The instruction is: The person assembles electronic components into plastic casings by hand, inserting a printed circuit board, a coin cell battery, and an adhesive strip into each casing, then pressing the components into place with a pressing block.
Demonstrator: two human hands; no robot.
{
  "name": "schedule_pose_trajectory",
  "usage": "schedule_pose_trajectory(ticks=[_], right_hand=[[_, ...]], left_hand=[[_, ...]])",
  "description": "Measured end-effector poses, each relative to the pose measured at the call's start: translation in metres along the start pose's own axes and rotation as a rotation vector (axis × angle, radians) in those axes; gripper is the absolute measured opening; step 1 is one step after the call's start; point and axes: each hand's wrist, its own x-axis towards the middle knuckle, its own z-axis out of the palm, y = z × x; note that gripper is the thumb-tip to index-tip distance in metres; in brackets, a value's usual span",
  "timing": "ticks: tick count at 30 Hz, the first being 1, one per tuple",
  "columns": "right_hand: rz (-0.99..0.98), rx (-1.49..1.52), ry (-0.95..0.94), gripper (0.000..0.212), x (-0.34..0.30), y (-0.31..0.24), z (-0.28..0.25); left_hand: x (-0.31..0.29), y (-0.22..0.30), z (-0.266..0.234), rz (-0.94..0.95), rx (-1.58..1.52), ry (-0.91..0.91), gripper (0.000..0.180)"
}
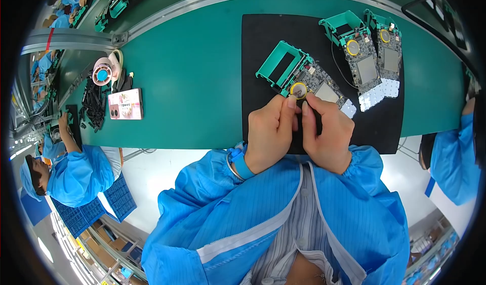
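Observation:
A circuit board (324,86) with a green plastic frame (284,64) at its upper left end lies tilted on the black mat (260,30). On this board sits a round coin cell (298,90) with a yellow rim. My left hand (271,130) is closed, thumb and forefinger pinched at the cell's near edge. My right hand (326,130) is also closed, its fingertips meeting beside the cell's near right edge, close to the left ones. Whatever the fingertips grip is too small or hidden to make out.
Two more framed boards, one nearer (365,69) and one behind it (390,59), lie at the mat's right. On the green table (187,82) at left are a phone (125,104), a tape roll (103,72) and black parts (93,105). Co-workers (81,176) sit on both sides.

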Motion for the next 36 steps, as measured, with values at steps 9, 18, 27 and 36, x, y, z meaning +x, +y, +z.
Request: schedule_pose_trajectory(ticks=[9, 18, 27, 36], right_hand=[[0.071, 0.11, 0.04, 0.013, 0.001, 0.005, -0.014], [0.011, -0.219, -0.03, 0.016, -0.011, 0.014, -0.026], [0.043, -0.19, -0.075, 0.015, -0.013, 0.014, -0.026], [-0.012, -0.021, 0.023, 0.032, -0.02, 0.009, -0.009]], left_hand=[[0.0, 0.003, -0.001, -0.051, 0.007, -0.015, 0.031], [0.002, 0.006, -0.004, -0.215, -0.095, -0.091, 0.035], [0.002, 0.008, 0.003, -0.206, -0.076, -0.047, 0.032], [0.002, 0.007, 0.007, -0.182, -0.018, 0.002, 0.031]])
